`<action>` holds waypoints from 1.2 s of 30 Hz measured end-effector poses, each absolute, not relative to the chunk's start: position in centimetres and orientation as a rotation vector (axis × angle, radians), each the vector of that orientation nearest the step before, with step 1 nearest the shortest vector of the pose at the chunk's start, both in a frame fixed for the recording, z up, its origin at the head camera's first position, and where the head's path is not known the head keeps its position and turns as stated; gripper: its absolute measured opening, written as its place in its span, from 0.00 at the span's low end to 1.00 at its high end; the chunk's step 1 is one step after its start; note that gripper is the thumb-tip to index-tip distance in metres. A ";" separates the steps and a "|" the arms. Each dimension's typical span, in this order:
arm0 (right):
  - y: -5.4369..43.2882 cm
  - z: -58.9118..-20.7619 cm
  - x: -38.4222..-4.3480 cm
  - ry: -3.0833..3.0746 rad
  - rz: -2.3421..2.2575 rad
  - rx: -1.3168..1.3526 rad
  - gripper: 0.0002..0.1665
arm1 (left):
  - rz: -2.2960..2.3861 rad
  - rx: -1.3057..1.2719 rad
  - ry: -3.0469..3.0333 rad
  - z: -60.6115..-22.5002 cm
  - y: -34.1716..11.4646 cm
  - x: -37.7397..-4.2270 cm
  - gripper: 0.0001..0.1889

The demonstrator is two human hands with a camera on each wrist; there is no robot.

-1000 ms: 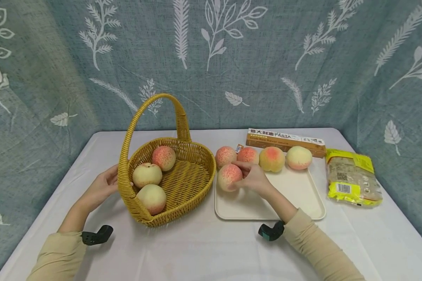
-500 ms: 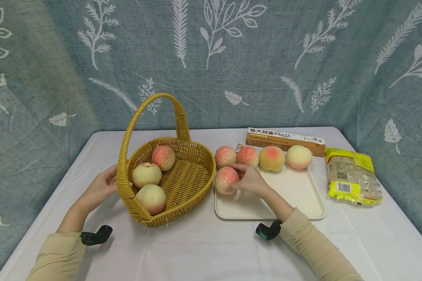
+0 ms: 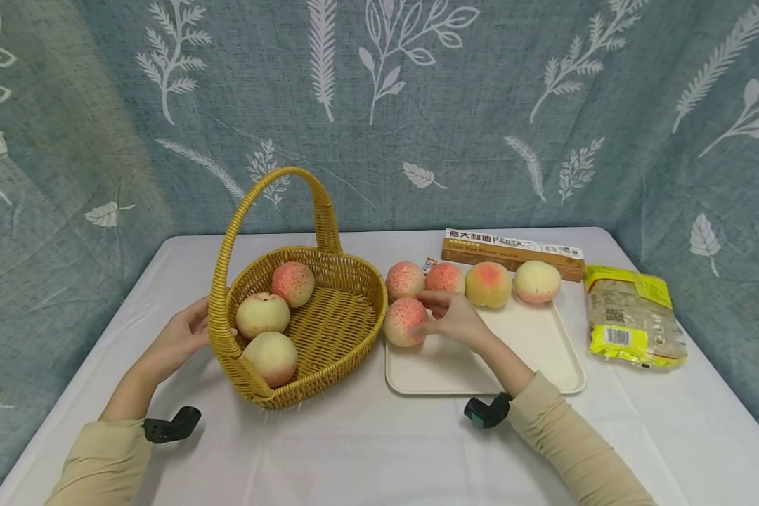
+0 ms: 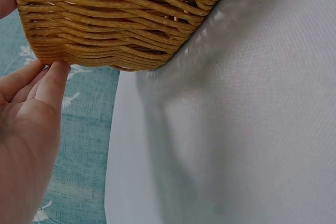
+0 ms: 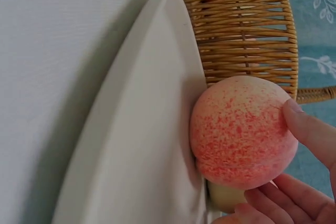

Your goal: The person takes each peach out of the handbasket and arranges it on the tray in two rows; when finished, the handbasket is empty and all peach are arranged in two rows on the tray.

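Note:
My left hand holds the left side of the wicker basket by its rim, thumb at the inside. In the left wrist view its fingers press the woven edge. The basket contains two pale peaches and a red-speckled peach. My right hand is at a pink-speckled peach that rests at the left side of the cream tray. In the right wrist view the thumb touches that peach; the other fingers lie loosely beside it. More peaches line the tray's back edge, among them a yellow-orange one.
Behind the tray lies a long pasta box, with a small wrapped packet near its left end. To the right is a yellow-and-clear food bag. The basket's tall handle arches up. A patterned curtain hangs behind the table.
The pink-speckled peach has shifted slightly left on the tray. My right hand went left with it, then drew back a little to the right. The left hand and basket stay put.

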State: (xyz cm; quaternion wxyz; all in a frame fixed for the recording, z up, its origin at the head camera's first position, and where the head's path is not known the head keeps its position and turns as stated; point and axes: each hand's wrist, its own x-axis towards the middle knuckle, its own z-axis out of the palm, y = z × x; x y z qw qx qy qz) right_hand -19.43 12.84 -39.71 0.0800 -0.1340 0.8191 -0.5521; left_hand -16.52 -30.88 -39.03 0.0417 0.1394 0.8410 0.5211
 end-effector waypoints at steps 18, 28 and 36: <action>11.4 -36.5 -19.3 2.366 -1.728 -0.505 0.37 | 1.656 0.444 2.533 -38.9 -30.9 -16.5 0.39; 7.1 -35.9 -18.6 2.272 -1.713 -0.641 0.36 | 1.641 0.449 2.563 -39.0 -31.0 -16.6 0.38; 3.4 -36.2 -17.9 2.222 -1.644 -0.765 0.37 | 1.669 0.449 2.544 -39.2 -31.0 -16.7 0.37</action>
